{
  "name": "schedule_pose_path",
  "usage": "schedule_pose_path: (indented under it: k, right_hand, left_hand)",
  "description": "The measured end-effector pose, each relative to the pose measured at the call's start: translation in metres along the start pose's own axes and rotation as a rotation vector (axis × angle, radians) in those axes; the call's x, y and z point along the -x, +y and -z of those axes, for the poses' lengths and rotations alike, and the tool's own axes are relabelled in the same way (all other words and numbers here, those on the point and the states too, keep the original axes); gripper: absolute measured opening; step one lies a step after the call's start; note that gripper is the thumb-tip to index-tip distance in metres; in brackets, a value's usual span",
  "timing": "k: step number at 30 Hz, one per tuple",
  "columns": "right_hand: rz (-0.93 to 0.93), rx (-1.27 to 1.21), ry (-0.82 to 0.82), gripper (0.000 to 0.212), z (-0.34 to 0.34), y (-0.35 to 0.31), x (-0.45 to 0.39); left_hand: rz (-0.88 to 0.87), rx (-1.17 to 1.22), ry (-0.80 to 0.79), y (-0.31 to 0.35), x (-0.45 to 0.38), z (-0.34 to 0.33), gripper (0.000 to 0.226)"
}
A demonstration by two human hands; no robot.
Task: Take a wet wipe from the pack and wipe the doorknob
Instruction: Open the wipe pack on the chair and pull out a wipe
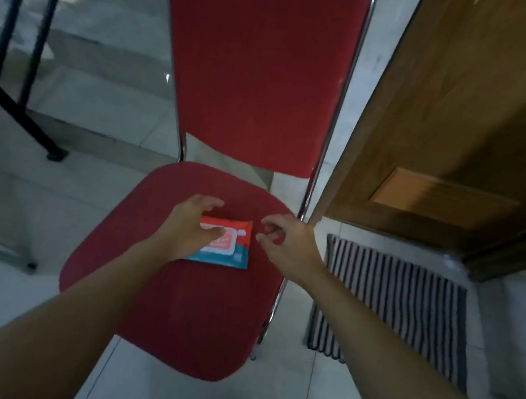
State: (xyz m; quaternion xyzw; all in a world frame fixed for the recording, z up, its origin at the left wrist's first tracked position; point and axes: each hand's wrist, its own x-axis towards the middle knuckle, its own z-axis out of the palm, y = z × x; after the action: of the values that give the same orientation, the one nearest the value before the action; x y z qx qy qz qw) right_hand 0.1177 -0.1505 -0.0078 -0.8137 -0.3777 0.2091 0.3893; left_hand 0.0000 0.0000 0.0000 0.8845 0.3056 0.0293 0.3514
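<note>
A flat red-and-teal wet wipe pack [232, 245], flap closed, lies on the red padded chair seat [181, 315]; the left hand [187, 228] covers its left end with spread fingers, the right hand [286, 245] hovers just beside, fingers loosely curled, empty

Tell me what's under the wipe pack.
The wipe pack lies on the red chair seat. The left hand covers its left end, hiding that part.

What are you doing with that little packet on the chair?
A person is reaching for a wet wipe pack lying on a red chair. The left hand is over the pack, fingers spread. The right hand hovers open beside it. No wipe is out yet. A wooden door stands to the right.
</note>
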Motion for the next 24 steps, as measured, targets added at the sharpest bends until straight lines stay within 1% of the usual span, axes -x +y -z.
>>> schedule_pose_path:
  k: [2,5,6,8,11,14,17,20,22,24]
  right_hand:
    - [0.006,-0.008,0.006,0.024,-0.016,0.014,-0.004]
    - [-0.030,0.017,0.013,0.023,-0.045,0.037,-0.008]
    - [-0.046,0.018,0.018,0.022,-0.053,0.041,-0.007]
    - [-0.056,0.001,0.032,0.022,-0.069,0.050,-0.009]
    - [-0.072,-0.044,0.028,0.032,-0.084,0.060,-0.011]
    - [-0.100,-0.047,0.066,0.036,-0.084,0.071,-0.015]
    - [-0.119,-0.028,0.121,0.039,-0.077,0.085,-0.019]
    - [-0.121,0.010,0.162,0.043,-0.069,0.097,-0.022]
    - [-0.118,0.049,0.151,0.046,-0.065,0.100,-0.021]
    - [-0.105,0.087,0.106,0.051,-0.063,0.104,-0.020]
  left_hand:
    - [0.001,-0.047,0.020,-0.013,-0.002,-0.009,0.041]
    - [-0.010,-0.108,-0.019,-0.038,-0.003,-0.028,0.024]
    - [-0.013,-0.114,-0.036,-0.046,-0.004,-0.035,0.025]
    - [-0.023,-0.143,-0.055,-0.064,-0.009,-0.048,0.036]
    - [-0.043,-0.145,-0.075,-0.077,-0.013,-0.061,0.045]
    - [-0.094,-0.125,-0.039,-0.078,-0.022,-0.068,0.043]
    - [-0.176,-0.123,-0.015,-0.070,-0.034,-0.075,0.036]
    - [-0.250,-0.148,-0.027,-0.058,-0.045,-0.082,0.036]
    - [-0.296,-0.191,-0.057,-0.051,-0.051,-0.086,0.041]
    - [-0.357,-0.246,-0.079,-0.049,-0.057,-0.090,0.045]
